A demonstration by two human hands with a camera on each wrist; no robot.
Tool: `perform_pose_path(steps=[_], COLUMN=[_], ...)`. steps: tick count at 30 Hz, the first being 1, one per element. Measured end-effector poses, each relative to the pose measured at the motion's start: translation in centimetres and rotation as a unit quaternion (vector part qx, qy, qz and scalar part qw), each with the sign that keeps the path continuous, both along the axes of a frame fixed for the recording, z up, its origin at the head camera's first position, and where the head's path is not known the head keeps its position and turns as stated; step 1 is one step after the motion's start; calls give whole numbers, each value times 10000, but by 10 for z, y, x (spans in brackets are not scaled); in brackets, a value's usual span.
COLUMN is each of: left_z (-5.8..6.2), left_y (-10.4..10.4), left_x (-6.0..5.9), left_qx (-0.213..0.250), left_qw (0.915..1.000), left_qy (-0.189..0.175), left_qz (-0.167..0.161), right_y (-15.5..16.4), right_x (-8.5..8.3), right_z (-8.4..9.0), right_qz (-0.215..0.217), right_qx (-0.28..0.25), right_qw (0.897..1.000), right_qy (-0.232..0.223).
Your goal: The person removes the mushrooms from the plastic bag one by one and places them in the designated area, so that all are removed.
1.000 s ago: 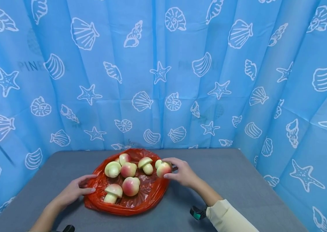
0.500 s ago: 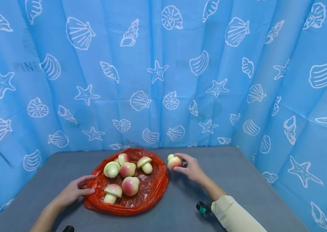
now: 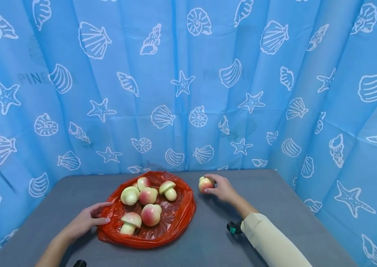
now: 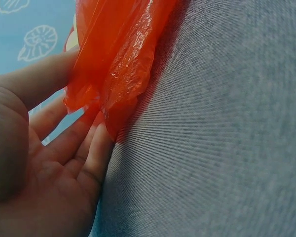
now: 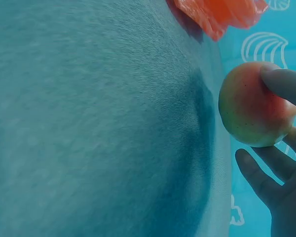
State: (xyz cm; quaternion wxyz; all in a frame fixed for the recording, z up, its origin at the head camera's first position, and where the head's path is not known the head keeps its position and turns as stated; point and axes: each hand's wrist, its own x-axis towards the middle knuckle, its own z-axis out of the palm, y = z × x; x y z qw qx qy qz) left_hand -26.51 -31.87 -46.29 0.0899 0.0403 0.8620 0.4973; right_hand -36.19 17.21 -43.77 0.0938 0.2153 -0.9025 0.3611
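Head view: your right hand (image 3: 221,188) holds the mushroom toy (image 3: 205,184) right of the red bag (image 3: 175,218).
Fingers curl round its cap just above the table (image 3: 268,196); your left hand (image 3: 83,222) pinches the bag's edge.

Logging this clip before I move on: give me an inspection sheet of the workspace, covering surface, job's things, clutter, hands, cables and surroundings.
Surface: grey table, cloth-like weave.
Job's things: red plastic bag spread flat, six toy mushrooms on it; one more mushroom off the bag, to its right.
Clutter: nothing seen.
Hands: left hand holds the bag's edge between thumb and fingers; right hand grips the lone mushroom at the table.
Cables: nothing seen.
Surroundings: blue seashell-print curtain on three sides.
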Motion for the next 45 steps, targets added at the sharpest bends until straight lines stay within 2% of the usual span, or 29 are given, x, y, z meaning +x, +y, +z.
perform_pose_path(steps=[10,21,30,36,45], left_z=[-1,-1,2,3,1], left_y=[0,-2,-3,-4,-5], left_x=[-1,-2,-2,-2,-3], left_qx=[-14,-18,26,14,-6], left_qw=[9999,9999,9997,9997,9997], left_qy=[-135,-171,-224,-215,-238], left_qz=[69,13,-40,-71,-56], right_y=[-12,-11,-5,-6,-7], right_x=[-13,-19,-24,-26,-31], right_z=[2,-6,-12,-9,-8], right_qz=[-332,-331,-575,-724,-703], right_qx=[-10,-393,-697,-594,-559], right_qw=[9975,9953,9945,9950,9959], right_qy=[-629,-817,-532,-336,-133])
